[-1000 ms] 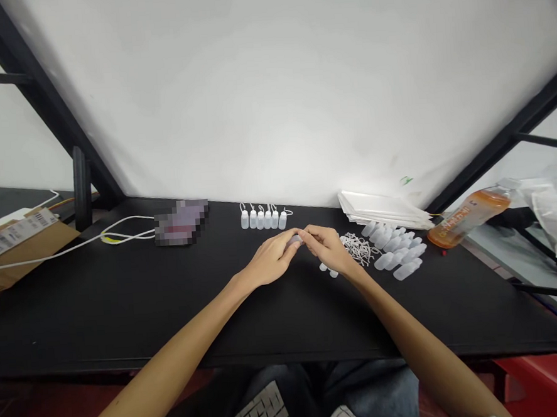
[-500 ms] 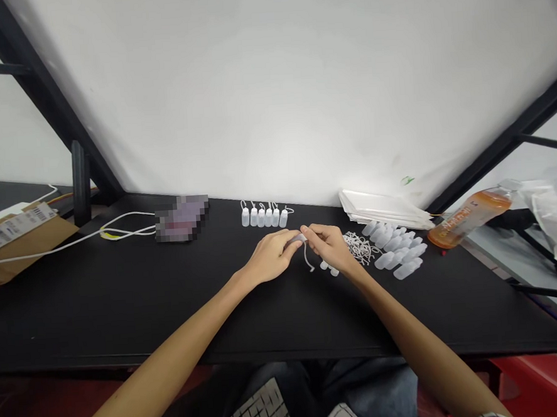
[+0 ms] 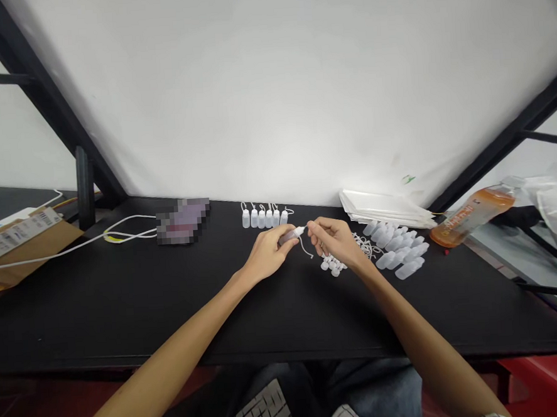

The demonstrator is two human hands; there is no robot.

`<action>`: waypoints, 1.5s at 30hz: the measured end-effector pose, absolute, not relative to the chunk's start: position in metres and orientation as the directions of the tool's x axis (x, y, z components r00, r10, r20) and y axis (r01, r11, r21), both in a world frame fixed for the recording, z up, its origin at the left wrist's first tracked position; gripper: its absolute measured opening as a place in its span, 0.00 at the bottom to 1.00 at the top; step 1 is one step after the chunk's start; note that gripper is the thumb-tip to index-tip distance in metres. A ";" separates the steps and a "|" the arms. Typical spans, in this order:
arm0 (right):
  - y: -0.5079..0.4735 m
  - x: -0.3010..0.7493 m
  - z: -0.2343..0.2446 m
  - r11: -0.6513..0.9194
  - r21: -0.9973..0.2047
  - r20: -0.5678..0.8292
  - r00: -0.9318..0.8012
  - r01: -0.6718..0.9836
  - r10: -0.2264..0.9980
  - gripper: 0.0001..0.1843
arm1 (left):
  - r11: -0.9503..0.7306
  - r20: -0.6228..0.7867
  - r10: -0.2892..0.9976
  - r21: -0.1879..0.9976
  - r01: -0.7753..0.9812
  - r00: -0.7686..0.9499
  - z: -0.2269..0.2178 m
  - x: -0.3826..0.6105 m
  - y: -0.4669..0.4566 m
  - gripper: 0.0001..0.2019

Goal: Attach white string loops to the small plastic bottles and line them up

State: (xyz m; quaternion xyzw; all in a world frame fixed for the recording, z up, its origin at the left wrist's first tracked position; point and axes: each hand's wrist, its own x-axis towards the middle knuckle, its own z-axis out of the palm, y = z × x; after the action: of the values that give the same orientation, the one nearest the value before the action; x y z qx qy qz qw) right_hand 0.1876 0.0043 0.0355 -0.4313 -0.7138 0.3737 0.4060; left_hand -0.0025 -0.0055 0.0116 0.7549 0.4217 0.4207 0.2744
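Held in my left hand (image 3: 270,250) is a small translucent squeeze bottle (image 3: 288,236), tilted with its white nozzle toward the right. A thin white strap (image 3: 305,248) hangs from the bottle's neck, its lower end loose. The fingertips of my right hand (image 3: 332,238) are pinched together just off the nozzle tip; what lies between them is too small to make out. Below that hand are several small white caps (image 3: 332,265). Partly hidden behind it lies a heap of white straps (image 3: 366,246).
Several small bottles with looped straps (image 3: 261,218) stand in a row near the wall. More bottles (image 3: 401,248) lie at the right, before white sheets (image 3: 382,208) and an orange drink bottle (image 3: 472,215). A pixelated flat object (image 3: 184,222), white cable (image 3: 130,217) and cardboard box (image 3: 26,243) are left.
My right hand has drawn slightly to the right, off the bottle's neck, so the white nozzle now shows. My left hand keeps hold of the bottle. More caps are visible under my right hand.
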 end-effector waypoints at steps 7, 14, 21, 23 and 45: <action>0.001 0.187 0.041 0.443 -0.803 0.278 -0.406 0.400 0.871 0.14 | -0.345 0.309 0.926 0.926 0.153 0.214 0.005 -0.008 0.002 0.09; 0.009 0.189 0.033 0.499 -0.773 0.423 -0.268 0.391 0.865 0.11 | -0.299 0.285 0.938 0.953 0.045 0.200 0.005 -0.006 0.003 0.11; 0.000 0.178 0.034 0.410 -0.900 0.337 -0.359 0.150 0.870 0.14 | -0.341 0.322 0.934 0.932 0.123 0.156 0.006 -0.007 0.002 0.11; 0.000 0.178 0.035 0.400 -0.911 0.346 -0.338 0.102 0.875 0.16 | -0.346 0.328 0.936 0.924 0.166 0.127 0.007 -0.007 0.001 0.11; -0.003 0.173 0.036 0.339 -0.940 0.332 -0.311 -0.032 0.891 0.14 | -0.438 0.378 0.898 0.716 0.544 0.226 0.018 -0.003 -0.015 0.17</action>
State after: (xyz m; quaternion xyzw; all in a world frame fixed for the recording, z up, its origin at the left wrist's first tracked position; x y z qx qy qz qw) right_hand 0.1726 -0.0033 0.0364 -0.3267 -0.6571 0.4730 0.4877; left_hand -0.0032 -0.0148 0.0185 0.7502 0.4806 0.3952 0.2237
